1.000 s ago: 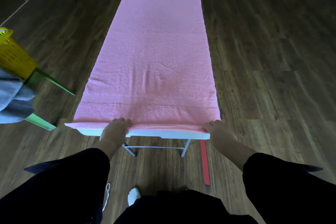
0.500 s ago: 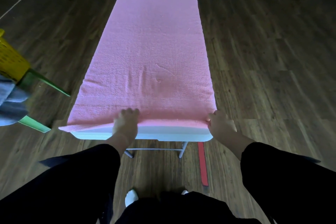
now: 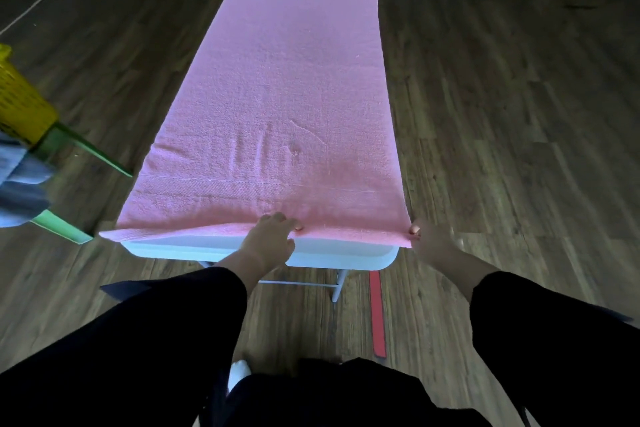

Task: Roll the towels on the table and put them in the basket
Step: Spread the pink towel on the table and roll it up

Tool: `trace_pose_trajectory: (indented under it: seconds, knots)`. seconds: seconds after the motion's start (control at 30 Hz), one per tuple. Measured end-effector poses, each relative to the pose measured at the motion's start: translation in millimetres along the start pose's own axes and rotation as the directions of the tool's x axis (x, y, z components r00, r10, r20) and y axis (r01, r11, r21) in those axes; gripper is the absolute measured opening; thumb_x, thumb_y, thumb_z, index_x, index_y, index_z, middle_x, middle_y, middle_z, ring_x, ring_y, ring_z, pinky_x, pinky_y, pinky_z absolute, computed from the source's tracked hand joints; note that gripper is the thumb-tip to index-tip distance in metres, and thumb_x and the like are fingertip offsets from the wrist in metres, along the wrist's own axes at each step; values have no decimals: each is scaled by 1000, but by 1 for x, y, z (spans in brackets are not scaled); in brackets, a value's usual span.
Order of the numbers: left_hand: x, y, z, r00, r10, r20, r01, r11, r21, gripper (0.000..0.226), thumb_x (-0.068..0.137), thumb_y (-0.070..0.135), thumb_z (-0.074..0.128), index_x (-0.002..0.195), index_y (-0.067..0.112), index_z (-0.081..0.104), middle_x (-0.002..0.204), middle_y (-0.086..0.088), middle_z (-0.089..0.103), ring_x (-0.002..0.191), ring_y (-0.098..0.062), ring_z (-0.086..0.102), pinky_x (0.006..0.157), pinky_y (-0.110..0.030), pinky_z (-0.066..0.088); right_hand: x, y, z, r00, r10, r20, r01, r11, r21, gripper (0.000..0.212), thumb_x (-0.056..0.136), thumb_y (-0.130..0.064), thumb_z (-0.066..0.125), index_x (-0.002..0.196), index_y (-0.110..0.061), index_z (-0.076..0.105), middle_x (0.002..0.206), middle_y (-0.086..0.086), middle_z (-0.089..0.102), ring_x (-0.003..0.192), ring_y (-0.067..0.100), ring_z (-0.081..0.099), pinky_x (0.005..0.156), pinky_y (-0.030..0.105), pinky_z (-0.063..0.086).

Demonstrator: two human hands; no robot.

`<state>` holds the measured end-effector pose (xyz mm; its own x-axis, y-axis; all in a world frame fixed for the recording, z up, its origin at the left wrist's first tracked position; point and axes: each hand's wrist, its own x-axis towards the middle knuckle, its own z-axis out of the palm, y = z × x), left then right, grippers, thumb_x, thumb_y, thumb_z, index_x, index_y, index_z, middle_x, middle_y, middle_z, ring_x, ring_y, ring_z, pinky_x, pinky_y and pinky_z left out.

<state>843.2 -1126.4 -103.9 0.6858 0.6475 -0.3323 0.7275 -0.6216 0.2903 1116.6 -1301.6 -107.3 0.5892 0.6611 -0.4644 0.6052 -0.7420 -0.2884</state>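
The yellow basket (image 3: pixel 19 104) is cut off by the left edge, only a slice of its mesh wall being seen, and a grey-blue cloth (image 3: pixel 20 191) beside it is likewise cropped and blurred. The white table (image 3: pixel 346 255) is almost wholly hidden under the pink towel (image 3: pixel 291 121), which is spread flat along its length, the near hem hanging just past the near edge. The right hand (image 3: pixel 434 241) is smeared by motion; its thumb is seen on the towel's near right corner, and the corner appears pinched, though the other fingers cannot be made out. The left hand (image 3: pixel 272 239) is laid on the near hem close to the middle, fingers together and curled over the fabric, thumb tucked at the edge. Compared with half a second ago, the left hand is found further right along the hem, and fresh streaks are left in the nap above it. The near left corner is lifted off the table slightly.
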Motion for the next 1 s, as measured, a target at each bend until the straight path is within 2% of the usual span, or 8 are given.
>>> trace_pose_trajectory:
  seconds: [0.1,0.23,0.47,0.67,0.8,0.87,0.93,1.0]
  knots:
    - [-4,1,0,1000,-11,3,11,999,-47,43,94,20,49,137,27,48,142,-5,45,134,-28,35,110,-42,34,-16,-24,-9,999,-9,-32,5,991,-137,6,87,-30,45,86,-33,50,96,1,55,98,27,54,80,36,47]
    - [-11,3,-2,1000,-18,26,20,995,-96,47,96,16,44,142,26,43,148,-2,40,136,-24,34,109,-41,36,-24,-61,-6,983,-155,-98,131,968,-216,34,91,-15,48,121,-28,54,128,3,50,117,27,44,91,40,43]
    - [-29,-25,-12,996,-64,-56,65,998,18,49,94,18,46,143,22,39,142,-4,47,130,-26,40,103,-41,40,-47,-155,37,869,-467,166,494,839,-229,53,92,-11,46,144,-19,35,139,11,40,126,31,37,100,45,41]
    - [-51,-107,-34,987,-160,-3,160,987,19,53,94,21,48,145,21,34,143,-5,40,132,-27,35,103,-43,40,-57,-218,62,918,-178,356,314,872,-375,84,89,-13,47,153,-40,-1,154,16,15,130,43,37,95,48,48]
    - [-55,-173,-50,974,-224,-17,224,973,53,53,92,17,48,144,21,36,139,-7,40,128,-28,38,99,-43,44,-50,-244,64,908,-78,412,259,877,-405,89,85,-8,44,153,-42,-2,153,29,6,88,36,42,63,41,42]
    - [-55,-205,-56,974,-227,-21,228,969,94,52,92,17,48,142,22,37,138,-7,40,127,-28,38,99,-43,45,-49,-249,66,911,-36,411,221,883,-415,91,85,-6,44,152,-44,-4,154,30,1,81,37,41,71,39,49]
    - [-53,-232,-60,971,-231,-65,235,970,67,49,92,13,47,139,21,43,140,-6,43,126,-27,41,102,-40,43,-48,-249,68,921,-12,390,185,894,-409,93,84,-5,47,151,-47,-3,156,26,0,111,41,48,87,40,55]
    - [-50,-253,-66,957,-263,-118,259,965,-46,43,91,6,49,133,16,53,138,-9,47,125,-29,47,102,-37,42,-48,-248,71,931,-1,364,151,911,-384,97,84,-6,53,150,-50,-2,158,23,-1,137,43,32,95,44,52]
